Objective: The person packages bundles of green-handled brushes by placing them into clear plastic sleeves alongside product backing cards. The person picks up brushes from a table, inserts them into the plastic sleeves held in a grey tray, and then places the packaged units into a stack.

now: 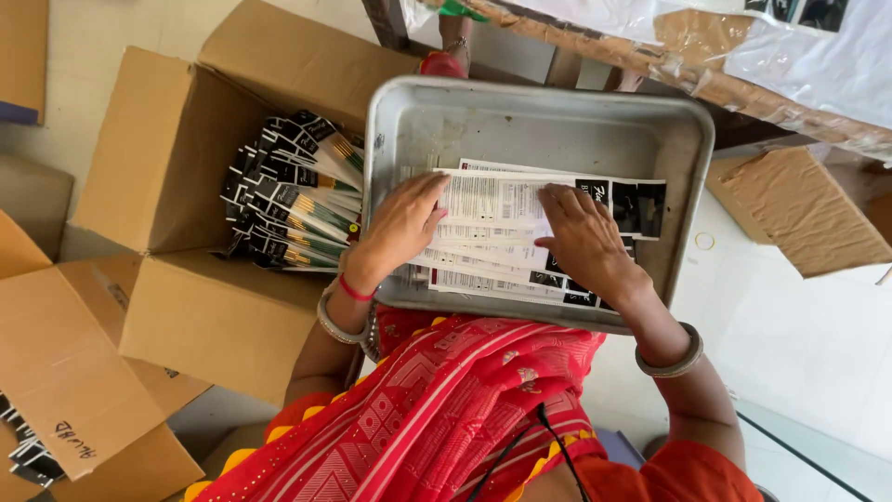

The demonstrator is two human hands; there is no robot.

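Head view looks straight down on your lap, where a grey metal tray (409,121) rests on the red patterned cloth (437,400) over your knees. Both your hands lie flat on a loose stack of long flat packets (492,200) in the near half of the tray. Your left hand (401,223) rests with its fingers spread and pressing on the left ends of the packets; it is not clenched, and nothing is lifted. Your right hand (581,240) lies palm down on the same stack, fingers extended over the white printed faces, with the black ends of the packets showing just beyond and below the fingertips. Neither hand is pinching a packet that I can see; whether a thumb is tucked under an edge is hidden.

Beyond your left fingers, outside the tray wall, an open cardboard box (167,149) holds a dense bundle of filled packets (293,191), packed on edge with coloured sticks showing at their ends. Judging from this, a good share is already boxed, while the stack under your palms is not yet moved, and the box has room beside the bundle. The far half of the tray, past your fingertips, is bare metal. At the lower left, another carton flap (65,372) shows, with a few more dark packets (28,460) peeking out beneath it.
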